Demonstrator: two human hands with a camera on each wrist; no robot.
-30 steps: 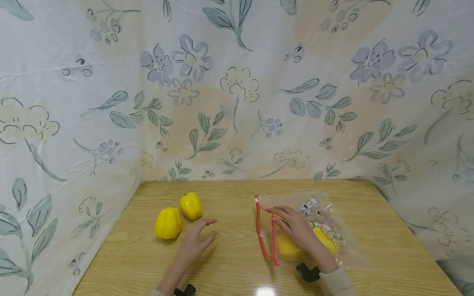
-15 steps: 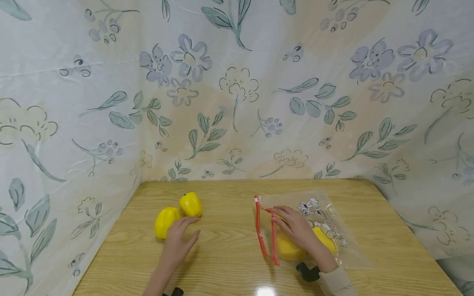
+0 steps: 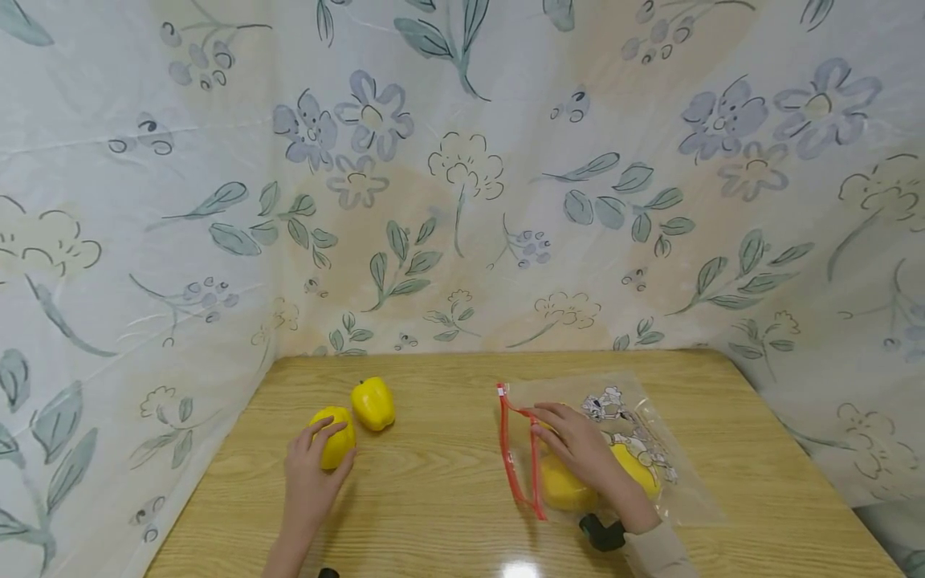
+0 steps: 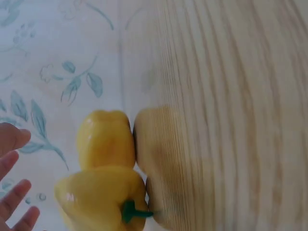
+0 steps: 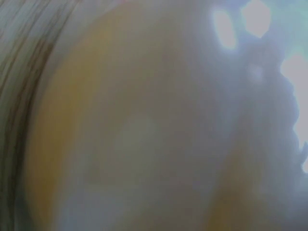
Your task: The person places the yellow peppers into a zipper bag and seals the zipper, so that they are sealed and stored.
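Near pepper (image 3: 340, 451): bright yellow, fat and shiny, with soft bumps; it sits at the fingers of the left hand (image 3: 309, 466).
Far pepper (image 3: 372, 404): yellow and shiny too, past the left hand and to its right, just beside the other one.
Stem (image 4: 129, 211): green and short, on one of the peppers.
Left hand's grip: wide, thumb and fingers spread around the near pepper; I cannot tell if they touch it.
Right hand (image 3: 578, 441): loose, resting on the bag (image 3: 686, 498), fingers out at the red zip (image 3: 511, 471).
Bag looks: see-through, lying under the right hand, its mouth gaping toward the left hand.
How many: two loose peppers, one bag, and at least two yellow lumps (image 3: 567, 487) inside it, beneath and beside the right hand.
Pictures (image 3: 605, 403): black-and-white cartoon shapes on the bag, past the right hand; any words are too small to read.
Worktop (image 3: 433, 514): light brown wood under both hands.
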